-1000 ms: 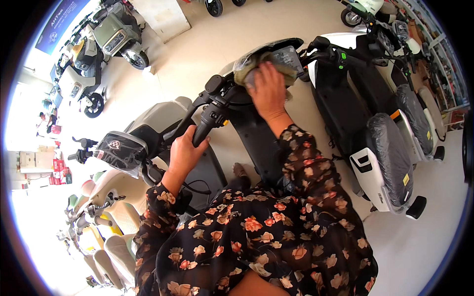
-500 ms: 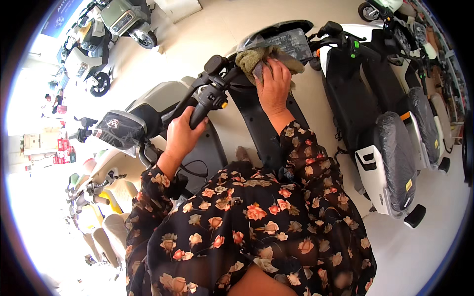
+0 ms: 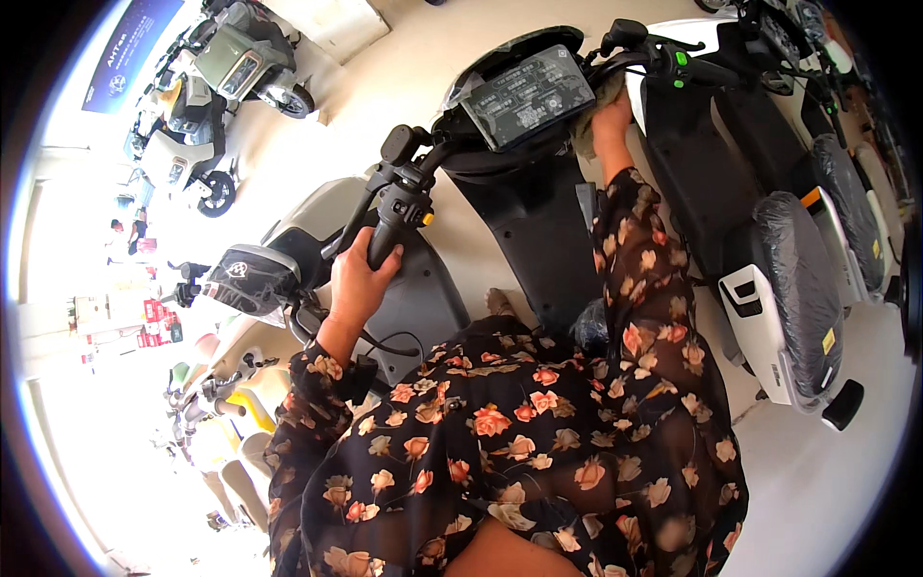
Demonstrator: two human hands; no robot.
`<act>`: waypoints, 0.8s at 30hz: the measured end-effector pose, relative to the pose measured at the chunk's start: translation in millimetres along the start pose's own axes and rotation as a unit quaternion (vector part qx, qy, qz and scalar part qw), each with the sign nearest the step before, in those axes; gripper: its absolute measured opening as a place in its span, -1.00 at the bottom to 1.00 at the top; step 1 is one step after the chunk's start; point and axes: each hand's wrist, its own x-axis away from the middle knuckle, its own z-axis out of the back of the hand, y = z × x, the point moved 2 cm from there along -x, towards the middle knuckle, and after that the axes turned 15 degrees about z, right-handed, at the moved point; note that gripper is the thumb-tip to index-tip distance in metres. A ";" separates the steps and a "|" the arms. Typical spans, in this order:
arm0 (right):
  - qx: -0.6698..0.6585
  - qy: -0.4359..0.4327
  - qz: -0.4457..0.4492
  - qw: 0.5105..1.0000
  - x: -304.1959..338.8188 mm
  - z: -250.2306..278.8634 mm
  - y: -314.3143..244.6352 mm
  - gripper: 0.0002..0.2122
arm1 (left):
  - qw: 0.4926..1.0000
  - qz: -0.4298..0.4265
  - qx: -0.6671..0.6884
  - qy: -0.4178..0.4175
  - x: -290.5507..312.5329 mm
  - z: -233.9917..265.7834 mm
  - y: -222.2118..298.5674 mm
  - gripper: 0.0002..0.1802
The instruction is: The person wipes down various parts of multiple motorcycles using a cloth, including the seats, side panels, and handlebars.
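My left hand (image 3: 358, 288) is wrapped around the black left handlebar grip (image 3: 386, 240) of an electric scooter, below its switch block with a yellow button. To the right, my right hand (image 3: 612, 127) presses an olive-green cloth (image 3: 583, 140) against the scooter's right side, just under the right handlebar. Its fingertips and most of the cloth are hidden behind the hand and the bar. Between the bars sits a dark rectangular display (image 3: 531, 98) with pale printing. Below it the black front panel (image 3: 529, 207) runs down towards me.
Close on the right stands a white-and-black scooter with a plastic-wrapped seat (image 3: 796, 279). A beige scooter with a covered front (image 3: 252, 277) is at my left. More scooters (image 3: 236, 72) stand far left, near a dark blue banner (image 3: 133, 53).
My right hand has moved right with the cloth, off the display's lower edge to the right bar, leaving the display uncovered. My left hand still grips the handlebar.
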 end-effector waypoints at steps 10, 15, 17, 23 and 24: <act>0.314 -0.170 0.074 0.931 56.5 -19.1 -66.2 -0.70 | 1.000 0.023 -0.016 0.009 2.2 -3.0 -6.7 -0.59; 0.307 -0.236 0.151 0.910 72.0 -25.6 -27.2 -0.72 | 0.999 0.014 -0.001 0.030 5.6 4.3 -29.8 -0.57; 0.290 -0.235 0.186 0.909 55.8 -12.6 35.2 -0.70 | 0.999 0.033 -0.016 -0.029 -6.4 7.4 -25.7 -0.55; 0.353 -0.257 0.287 0.853 24.1 -24.4 84.5 -0.62 | 1.000 -0.007 -0.028 0.002 3.2 4.0 -27.8 -0.61; 0.343 -0.241 0.285 0.862 2.9 -20.7 88.9 -0.62 | 1.000 -0.010 -0.008 0.006 -1.3 -4.1 -20.3 -0.62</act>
